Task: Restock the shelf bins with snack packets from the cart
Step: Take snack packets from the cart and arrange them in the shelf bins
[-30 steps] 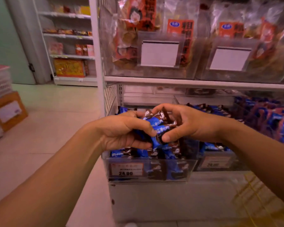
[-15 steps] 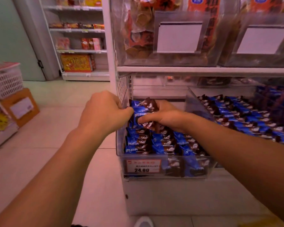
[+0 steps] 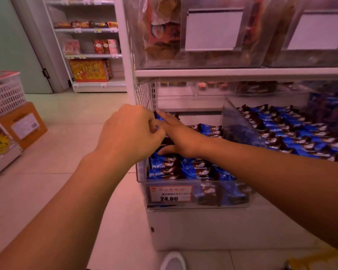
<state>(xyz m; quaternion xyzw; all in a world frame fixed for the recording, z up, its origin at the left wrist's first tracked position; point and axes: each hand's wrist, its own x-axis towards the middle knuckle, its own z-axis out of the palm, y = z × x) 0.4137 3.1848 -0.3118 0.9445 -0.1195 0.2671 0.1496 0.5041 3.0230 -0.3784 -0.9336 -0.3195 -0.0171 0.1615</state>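
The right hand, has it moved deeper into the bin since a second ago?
Yes. The right hand now lies flat on the packets further back, away from the price tag.

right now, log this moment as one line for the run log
step: packing packets into bin | left hand: curled on blue packets at back-left | right hand: flat, pressing the pile | bin: nearly full

Glossy foil snack packets (image 3: 165, 166); clear smooth plastic bin (image 3: 240, 131); matt cardboard box (image 3: 22, 124).
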